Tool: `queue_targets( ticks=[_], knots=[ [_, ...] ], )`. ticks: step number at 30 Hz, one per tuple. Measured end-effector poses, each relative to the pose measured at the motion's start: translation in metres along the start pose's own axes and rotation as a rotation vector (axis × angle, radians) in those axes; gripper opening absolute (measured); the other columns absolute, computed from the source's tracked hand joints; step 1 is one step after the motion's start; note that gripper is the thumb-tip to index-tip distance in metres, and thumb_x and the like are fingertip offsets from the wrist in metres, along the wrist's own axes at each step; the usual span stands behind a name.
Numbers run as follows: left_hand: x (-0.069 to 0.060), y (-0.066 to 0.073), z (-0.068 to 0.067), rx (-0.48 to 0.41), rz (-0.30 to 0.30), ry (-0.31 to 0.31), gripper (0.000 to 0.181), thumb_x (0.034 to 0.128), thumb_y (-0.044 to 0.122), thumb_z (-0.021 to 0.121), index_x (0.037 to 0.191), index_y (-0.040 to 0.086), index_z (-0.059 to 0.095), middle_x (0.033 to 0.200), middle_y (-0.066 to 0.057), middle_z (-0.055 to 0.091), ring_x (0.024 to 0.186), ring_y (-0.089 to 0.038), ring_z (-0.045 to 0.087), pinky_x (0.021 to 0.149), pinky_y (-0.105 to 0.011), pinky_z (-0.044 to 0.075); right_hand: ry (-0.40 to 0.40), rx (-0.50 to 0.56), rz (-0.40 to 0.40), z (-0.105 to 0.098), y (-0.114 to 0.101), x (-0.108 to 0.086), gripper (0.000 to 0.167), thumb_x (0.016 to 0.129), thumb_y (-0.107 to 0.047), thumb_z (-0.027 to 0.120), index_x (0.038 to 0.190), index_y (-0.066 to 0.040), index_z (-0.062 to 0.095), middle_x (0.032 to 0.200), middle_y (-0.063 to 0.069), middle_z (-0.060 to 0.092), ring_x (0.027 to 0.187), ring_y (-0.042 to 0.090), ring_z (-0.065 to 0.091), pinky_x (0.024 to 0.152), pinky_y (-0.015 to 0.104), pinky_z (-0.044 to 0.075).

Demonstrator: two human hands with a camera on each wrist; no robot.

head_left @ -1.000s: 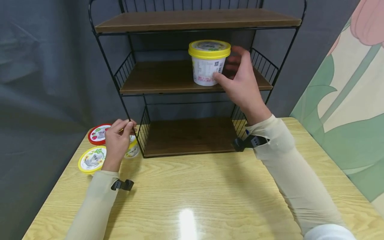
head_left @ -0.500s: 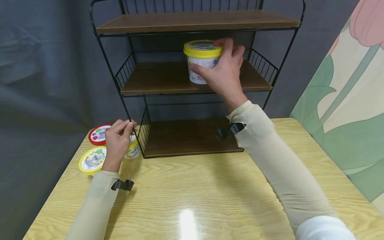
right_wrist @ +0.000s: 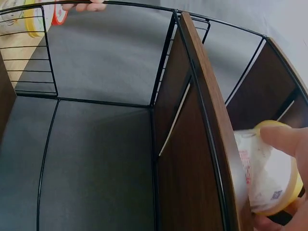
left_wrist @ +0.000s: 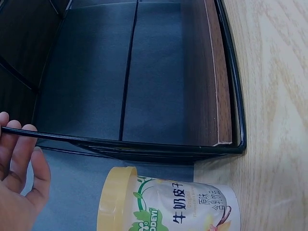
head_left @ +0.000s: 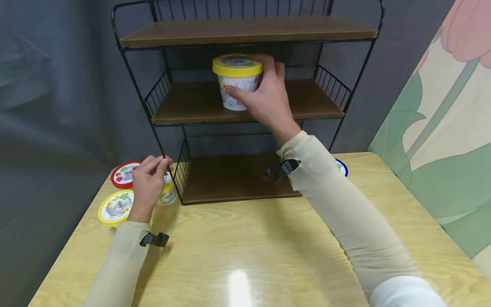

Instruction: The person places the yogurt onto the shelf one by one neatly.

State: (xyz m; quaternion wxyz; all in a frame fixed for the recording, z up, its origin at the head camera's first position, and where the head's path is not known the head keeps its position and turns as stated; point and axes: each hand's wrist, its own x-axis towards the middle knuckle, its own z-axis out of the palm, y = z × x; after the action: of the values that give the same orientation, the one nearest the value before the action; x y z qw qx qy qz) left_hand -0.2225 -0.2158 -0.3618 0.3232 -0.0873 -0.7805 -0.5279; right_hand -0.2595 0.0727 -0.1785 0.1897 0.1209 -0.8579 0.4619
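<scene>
A white tub with a yellow lid [head_left: 237,81] is at the middle shelf [head_left: 192,102], left of its centre. My right hand [head_left: 264,94] grips it from the right, thumb on the front and fingers at the lid; the right wrist view shows the tub [right_wrist: 269,173] beside the shelf board. Whether its base touches the board I cannot tell. My left hand [head_left: 147,185] pinches the rack's front left upright, and in the left wrist view the fingertips wrap the thin black rod [left_wrist: 53,136].
Left of the rack stand a red-lidded tub [head_left: 124,175], a yellow-lidded tub [head_left: 116,207] and another yellow-lidded tub [head_left: 168,194] by the upright. A blue-rimmed lid [head_left: 341,167] shows behind my right sleeve. The top shelf [head_left: 249,30] overhangs the middle one.
My right hand has closed further round the tub and moved left along the middle shelf with it. The left hand keeps its hold on the upright. The blue-rimmed lid has come into clearer view.
</scene>
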Motion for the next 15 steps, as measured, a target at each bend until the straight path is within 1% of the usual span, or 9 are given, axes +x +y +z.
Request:
queue_targets(
  ticks=[3,6,9,11,13,15],
  knots=[
    [-0.005,0.0,-0.004,0.018,-0.012,0.004,0.019,0.0977,0.012,0.063,0.096,-0.002,0.075,0.08,0.004,0.057,0.071,-0.002,0.054,0.066,-0.01,0.045,-0.06,0.013,0.0,0.007,-0.002,-0.001,0.086,0.085,-0.044,0.076,0.151,-0.025,0.026,0.142,0.004,0.04,0.12,0.014,0.051,0.096,0.025,0.052],
    [-0.005,-0.001,-0.006,0.043,-0.005,0.008,0.016,0.0967,0.01,0.064,0.096,-0.001,0.076,0.081,-0.001,0.059,0.071,0.0,0.053,0.067,-0.009,0.044,-0.103,0.043,0.01,0.011,-0.003,-0.001,0.09,0.084,-0.046,0.076,0.153,-0.026,0.022,0.14,0.004,0.049,0.116,0.013,0.057,0.093,0.028,0.054],
    [0.0,-0.001,-0.006,0.053,0.016,0.01,0.016,0.0966,0.01,0.064,0.096,-0.001,0.076,0.081,0.003,0.059,0.072,0.001,0.054,0.068,-0.009,0.044,-0.127,0.056,0.021,0.01,-0.006,0.003,0.093,0.084,-0.047,0.076,0.154,-0.027,0.018,0.139,0.003,0.053,0.117,0.013,0.059,0.093,0.03,0.054],
    [0.003,0.0,-0.004,0.043,0.032,0.013,0.017,0.097,0.011,0.064,0.095,-0.001,0.076,0.08,0.007,0.058,0.072,0.001,0.054,0.068,-0.009,0.044,-0.142,0.058,0.023,0.009,-0.008,0.006,0.094,0.084,-0.048,0.076,0.154,-0.028,0.016,0.138,0.004,0.054,0.116,0.013,0.06,0.092,0.03,0.055],
    [0.003,-0.001,-0.002,0.03,0.035,0.014,0.018,0.0974,0.012,0.063,0.095,-0.001,0.076,0.079,0.011,0.057,0.072,0.0,0.054,0.068,-0.01,0.044,-0.161,0.051,0.018,0.009,-0.009,0.008,0.093,0.085,-0.047,0.075,0.154,-0.028,0.015,0.139,0.004,0.054,0.117,0.014,0.061,0.093,0.031,0.055],
    [0.001,-0.003,0.001,0.025,0.03,0.015,0.018,0.0974,0.011,0.063,0.095,-0.001,0.076,0.079,0.007,0.058,0.071,0.001,0.054,0.068,-0.01,0.044,-0.182,0.044,0.008,0.012,-0.007,0.009,0.092,0.087,-0.046,0.074,0.155,-0.028,0.014,0.139,0.005,0.053,0.116,0.015,0.062,0.093,0.032,0.055]
  ],
)
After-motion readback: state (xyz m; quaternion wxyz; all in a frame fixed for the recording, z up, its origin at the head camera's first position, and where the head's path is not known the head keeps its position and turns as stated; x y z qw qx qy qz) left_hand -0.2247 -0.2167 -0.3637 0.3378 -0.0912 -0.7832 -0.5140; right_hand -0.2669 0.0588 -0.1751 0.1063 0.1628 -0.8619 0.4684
